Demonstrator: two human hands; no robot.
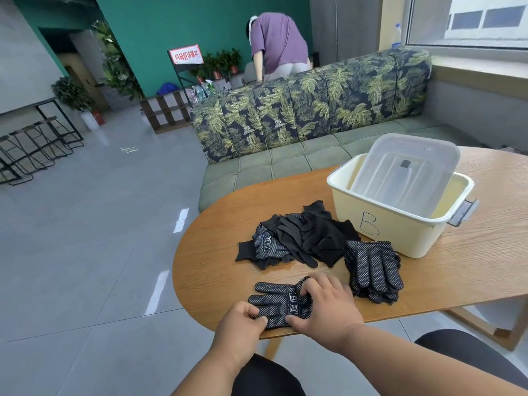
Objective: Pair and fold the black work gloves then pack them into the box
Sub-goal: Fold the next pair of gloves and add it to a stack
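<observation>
A lounge or café-like commercial room: a leaf-print sofa (pixel 311 104) against the oval wooden table (pixel 471 270), potted plants (pixel 223 62), metal stools (pixel 34 150), a signboard (pixel 186 56), tiled floor (pixel 94 238).

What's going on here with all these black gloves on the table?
A person is sorting black work gloves at a wooden table. Both hands are on one dotted glove at the near edge: the left hand pinches its lower edge, and the right hand rests on its cuff end. Behind it lies a loose heap of gloves, with a neater stack to the right. The cream box marked B holds only its clear lid, propped inside; no gloves are visible in it.
</observation>
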